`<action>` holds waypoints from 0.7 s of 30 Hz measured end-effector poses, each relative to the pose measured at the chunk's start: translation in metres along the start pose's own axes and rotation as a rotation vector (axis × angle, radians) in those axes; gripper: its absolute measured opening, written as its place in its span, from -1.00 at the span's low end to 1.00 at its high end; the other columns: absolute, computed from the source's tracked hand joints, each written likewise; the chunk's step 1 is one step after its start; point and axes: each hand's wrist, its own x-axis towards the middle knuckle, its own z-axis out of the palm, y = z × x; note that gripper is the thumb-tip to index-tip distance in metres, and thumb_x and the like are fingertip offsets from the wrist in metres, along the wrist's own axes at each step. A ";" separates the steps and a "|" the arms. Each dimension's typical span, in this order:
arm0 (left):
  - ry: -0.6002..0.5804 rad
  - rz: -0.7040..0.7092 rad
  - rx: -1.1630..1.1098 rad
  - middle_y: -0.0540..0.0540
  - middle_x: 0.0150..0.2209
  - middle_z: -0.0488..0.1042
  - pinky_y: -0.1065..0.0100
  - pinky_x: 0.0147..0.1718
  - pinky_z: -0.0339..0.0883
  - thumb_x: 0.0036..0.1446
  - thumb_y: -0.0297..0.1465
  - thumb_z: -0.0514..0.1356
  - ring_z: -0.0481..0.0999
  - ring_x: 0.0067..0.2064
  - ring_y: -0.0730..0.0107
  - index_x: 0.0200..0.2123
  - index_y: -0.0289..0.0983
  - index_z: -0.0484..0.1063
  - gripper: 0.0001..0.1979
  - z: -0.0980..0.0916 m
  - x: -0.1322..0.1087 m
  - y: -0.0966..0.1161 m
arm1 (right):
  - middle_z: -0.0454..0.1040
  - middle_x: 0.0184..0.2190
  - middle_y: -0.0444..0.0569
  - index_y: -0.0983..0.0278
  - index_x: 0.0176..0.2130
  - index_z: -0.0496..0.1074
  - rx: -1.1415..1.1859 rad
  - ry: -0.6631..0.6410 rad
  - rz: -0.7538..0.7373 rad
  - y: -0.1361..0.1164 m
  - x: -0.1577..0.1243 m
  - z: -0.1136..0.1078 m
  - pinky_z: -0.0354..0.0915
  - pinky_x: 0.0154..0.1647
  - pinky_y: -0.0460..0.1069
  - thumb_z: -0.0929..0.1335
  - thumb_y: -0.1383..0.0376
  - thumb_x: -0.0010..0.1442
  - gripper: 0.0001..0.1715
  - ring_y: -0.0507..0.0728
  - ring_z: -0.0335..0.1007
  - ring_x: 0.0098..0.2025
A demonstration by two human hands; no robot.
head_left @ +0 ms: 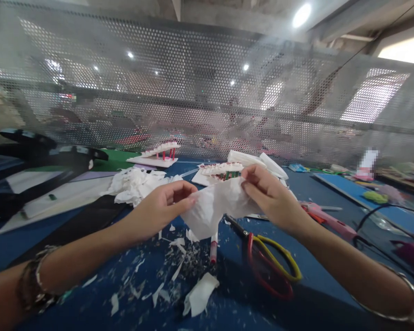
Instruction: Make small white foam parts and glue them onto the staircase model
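A thin white sheet of tissue paper [207, 209] hangs stretched between my two hands above the blue table. My left hand [163, 204] pinches its left edge between thumb and fingers. At the upper right corner, my right hand [271, 195] grips it the same way. Beneath the paper lie a red-capped pen [213, 250], partly covered, and scissors [274, 262] with red and yellow handles. A loose torn piece of white paper [200, 294] and several small scraps are scattered nearer to me. Left of the hands sits a heap of crumpled white paper [138, 184].
Two small white models on red or green posts, the left model [158, 154] and the middle model [221, 172], stand at the back. White rolls [248, 158] lie behind. A pink glue gun [331, 220] with a black cord is at right. A perforated metal screen [200, 92] closes the far side.
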 end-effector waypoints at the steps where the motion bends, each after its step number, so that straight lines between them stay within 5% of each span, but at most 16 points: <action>1: 0.025 0.005 0.009 0.01 -0.41 0.40 0.46 -0.37 0.22 -0.02 -0.29 0.10 0.36 -0.36 0.45 -0.39 -0.28 0.32 -0.83 -0.002 0.001 0.000 | 0.12 -0.58 -0.22 0.25 -0.37 0.13 -0.010 0.036 0.002 0.001 0.001 -0.001 0.05 -0.58 -0.13 0.14 0.39 0.10 -0.95 -0.06 0.05 -0.58; 9: 0.154 -0.022 0.096 0.01 -0.44 0.42 0.48 -0.46 0.20 -0.03 -0.25 0.12 0.34 -0.43 0.46 -0.35 -0.28 0.39 -0.77 -0.010 0.006 -0.007 | 0.26 -0.47 -0.14 0.27 -0.30 0.23 -0.166 0.072 -0.093 0.005 -0.001 0.002 0.03 -0.60 -0.13 0.22 0.33 0.10 -0.91 -0.04 0.17 -0.50; 14: 0.153 -0.036 0.094 0.01 -0.47 0.40 0.52 -0.56 0.14 -0.03 -0.21 0.11 0.31 -0.48 0.48 -0.32 -0.27 0.40 -0.73 -0.010 0.006 -0.009 | 0.32 -0.48 -0.15 0.28 -0.30 0.30 -0.154 0.010 -0.055 0.010 0.003 0.000 0.07 -0.56 -0.13 0.27 0.23 0.06 -0.82 -0.04 0.20 -0.47; 21: 0.098 0.028 0.195 -0.02 -0.40 0.45 0.48 -0.44 0.19 -0.02 -0.21 0.11 0.35 -0.39 0.43 -0.34 -0.28 0.42 -0.73 -0.017 0.010 -0.011 | 0.28 -0.55 -0.20 0.27 -0.33 0.31 -0.118 0.043 -0.039 0.012 0.005 -0.008 -0.01 -0.67 -0.15 0.28 0.27 0.05 -0.87 -0.11 0.03 -0.64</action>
